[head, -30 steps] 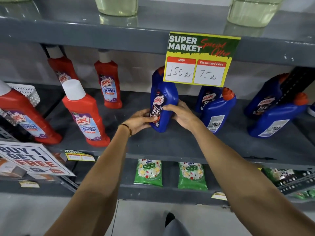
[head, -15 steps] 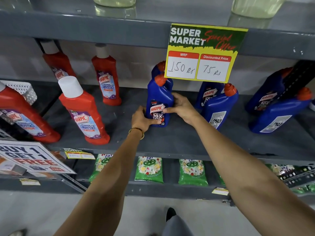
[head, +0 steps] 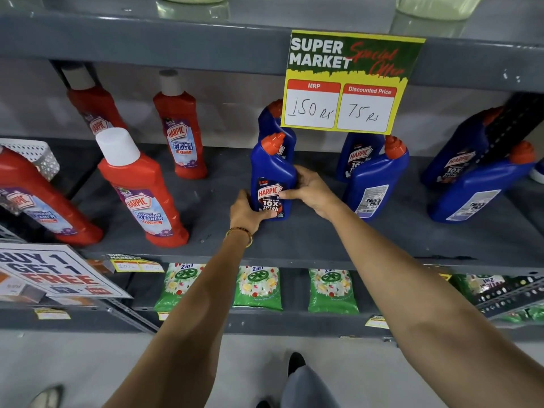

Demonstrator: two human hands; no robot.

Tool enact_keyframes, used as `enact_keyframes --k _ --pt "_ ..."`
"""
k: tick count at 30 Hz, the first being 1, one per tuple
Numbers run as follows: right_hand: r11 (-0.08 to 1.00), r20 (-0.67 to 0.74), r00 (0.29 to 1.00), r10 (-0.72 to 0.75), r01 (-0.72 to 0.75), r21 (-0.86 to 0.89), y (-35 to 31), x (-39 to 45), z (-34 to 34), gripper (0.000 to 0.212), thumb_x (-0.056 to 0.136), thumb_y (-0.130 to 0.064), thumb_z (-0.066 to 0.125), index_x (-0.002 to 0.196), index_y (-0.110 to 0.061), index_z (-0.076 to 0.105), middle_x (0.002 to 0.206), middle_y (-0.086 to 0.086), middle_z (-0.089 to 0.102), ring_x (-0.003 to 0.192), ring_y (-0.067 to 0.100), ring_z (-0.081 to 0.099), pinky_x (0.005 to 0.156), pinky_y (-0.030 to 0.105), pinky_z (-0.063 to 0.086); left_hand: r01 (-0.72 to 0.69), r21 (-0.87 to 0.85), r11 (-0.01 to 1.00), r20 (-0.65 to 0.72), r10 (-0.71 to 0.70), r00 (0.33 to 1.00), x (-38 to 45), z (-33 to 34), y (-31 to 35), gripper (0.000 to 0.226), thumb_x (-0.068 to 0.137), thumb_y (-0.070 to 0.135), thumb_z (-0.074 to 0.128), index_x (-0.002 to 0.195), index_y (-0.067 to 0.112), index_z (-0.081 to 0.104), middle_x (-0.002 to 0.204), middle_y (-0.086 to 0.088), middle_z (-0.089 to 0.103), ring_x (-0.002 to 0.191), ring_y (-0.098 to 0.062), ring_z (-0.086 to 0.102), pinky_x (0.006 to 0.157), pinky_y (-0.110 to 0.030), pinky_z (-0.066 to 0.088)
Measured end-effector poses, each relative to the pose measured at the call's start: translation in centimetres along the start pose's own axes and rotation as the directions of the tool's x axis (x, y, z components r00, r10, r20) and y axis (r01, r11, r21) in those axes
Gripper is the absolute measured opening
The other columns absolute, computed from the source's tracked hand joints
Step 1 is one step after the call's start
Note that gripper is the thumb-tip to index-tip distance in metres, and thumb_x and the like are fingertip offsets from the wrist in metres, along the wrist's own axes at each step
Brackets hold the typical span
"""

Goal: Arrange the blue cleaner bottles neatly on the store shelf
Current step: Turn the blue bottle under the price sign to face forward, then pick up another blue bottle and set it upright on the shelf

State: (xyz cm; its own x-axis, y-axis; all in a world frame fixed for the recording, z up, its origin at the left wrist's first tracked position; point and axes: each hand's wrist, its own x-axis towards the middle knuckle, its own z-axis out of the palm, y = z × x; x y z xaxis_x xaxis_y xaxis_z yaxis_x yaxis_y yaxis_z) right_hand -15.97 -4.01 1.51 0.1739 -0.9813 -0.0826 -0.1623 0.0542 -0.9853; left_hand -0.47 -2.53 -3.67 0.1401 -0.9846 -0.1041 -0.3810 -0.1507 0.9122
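A blue cleaner bottle with a red cap stands upright on the grey shelf, label facing me. My left hand grips its base from the left and my right hand holds its right side. A second blue bottle stands directly behind it, partly hidden. To the right, a blue bottle stands with its back label facing me, in front of another blue bottle. Two more blue bottles lean at the far right.
Red bathroom cleaner bottles stand on the left part of the shelf. A yellow price sign hangs from the shelf above. Green packets lie on the lower shelf. A "buy 1 get 1 free" sign sticks out at lower left.
The blue bottle went from tilted in both hands above the shelf to standing upright on it, in front of the rear bottle. Both hands stay on it.
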Motion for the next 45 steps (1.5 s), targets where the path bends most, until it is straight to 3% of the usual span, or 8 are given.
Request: enact_keyframes --k 3,6,10,15,20,29,36,45 --pt "1.000 -0.041 0.999 0.011 -0.012 -0.015 0.5 -0.5 -0.1 0.070 0.069 0.007 0.073 0.130 -0.013 0.047 0.116 0.003 0.061 0.107 0.017 0.061 0.067 0.016 0.054 0.028 -0.010 1.000 -0.052 -0.029 0.998 -0.9 0.2 -0.3 0.063 0.062 0.018 0.083 0.113 0.003 0.050 0.114 -0.016 0.065 0.103 -0.029 0.062 0.086 -0.036 0.053" --pt "0.998 -0.188 0.981 0.055 -0.055 0.003 1.6 -1.4 -0.6 0.077 0.070 0.003 0.073 0.138 -0.010 0.038 0.136 0.011 0.052 0.127 0.025 0.048 0.088 0.026 0.047 0.079 -0.040 0.996 -0.114 -0.083 0.990 -1.8 0.4 -0.5 0.063 0.065 0.020 0.082 0.115 -0.001 0.051 0.113 -0.018 0.066 0.104 -0.032 0.062 0.089 -0.039 0.052" --pt "0.991 -0.397 0.909 0.132 -0.121 0.052 3.6 -3.8 -1.3 0.074 0.075 -0.008 0.073 0.139 -0.009 0.037 0.143 0.016 0.045 0.132 0.026 0.043 0.107 0.036 0.039 0.100 -0.027 0.995 -0.087 -0.102 0.991 -3.5 1.1 -0.5 0.056 0.067 0.022 0.080 0.114 0.000 0.059 0.113 -0.017 0.068 0.106 -0.030 0.063 0.094 -0.041 0.051" --pt "0.987 -0.503 0.850 0.158 -0.145 0.065 5.8 -7.5 -2.8 0.064 0.076 -0.017 0.073 0.133 -0.007 0.046 0.135 0.015 0.053 0.123 0.024 0.051 0.104 0.033 0.041 0.163 0.007 0.987 -0.178 -0.159 0.971 -5.5 3.0 0.5 0.047 0.070 0.027 0.077 0.107 0.003 0.061 0.112 -0.016 0.069 0.105 -0.033 0.062 0.089 -0.038 0.049" --pt "0.987 -0.567 0.809 0.156 -0.148 0.060 6.6 -9.7 -6.7 0.051 0.074 -0.019 0.075 0.120 -0.005 0.058 0.121 0.014 0.063 0.109 0.022 0.060 0.096 0.031 0.046 0.127 0.001 0.992 -0.064 -0.126 0.990 -6.7 6.4 2.4 0.043 0.075 0.031 0.072 0.107 0.004 0.062 0.114 -0.014 0.066 0.110 -0.034 0.058 0.091 -0.037 0.046" --pt "0.980 -0.544 0.821 0.176 -0.198 0.018 6.9 -10.2 -16.2 0.051 0.074 -0.022 0.075 0.118 -0.003 0.059 0.122 0.018 0.062 0.109 0.025 0.060 0.090 0.036 0.049 0.022 -0.099 0.995 0.148 -0.007 0.989 -5.2 13.2 8.1 0.071 0.069 0.015 0.079 0.131 0.000 0.047 0.136 -0.019 0.052 0.124 -0.028 0.051 0.108 -0.041 0.040" --pt "0.986 -0.323 0.935 0.148 -0.165 -0.026 4.8 -8.4 -18.9 0.064 0.075 -0.010 0.074 0.132 -0.005 0.046 0.135 0.018 0.052 0.121 0.025 0.053 0.098 0.038 0.047 -0.049 -0.084 0.995 0.193 0.065 0.979 -3.6 15.6 9.3 0.055 0.061 0.006 0.082 0.110 -0.002 0.057 0.117 -0.022 0.065 0.106 -0.034 0.063 0.093 -0.050 0.050" --pt "0.995 -0.177 0.981 0.081 -0.068 0.074 4.0 -7.2 -18.1 0.039 0.076 -0.007 0.071 0.112 -0.010 0.056 0.112 0.009 0.065 0.084 0.009 0.065 0.056 0.011 0.052 -0.051 -0.018 0.999 0.209 0.053 0.976 -3.2 16.3 9.8 0.056 0.065 0.004 0.079 0.115 0.000 0.054 0.121 -0.021 0.063 0.108 -0.033 0.062 0.097 -0.048 0.049"
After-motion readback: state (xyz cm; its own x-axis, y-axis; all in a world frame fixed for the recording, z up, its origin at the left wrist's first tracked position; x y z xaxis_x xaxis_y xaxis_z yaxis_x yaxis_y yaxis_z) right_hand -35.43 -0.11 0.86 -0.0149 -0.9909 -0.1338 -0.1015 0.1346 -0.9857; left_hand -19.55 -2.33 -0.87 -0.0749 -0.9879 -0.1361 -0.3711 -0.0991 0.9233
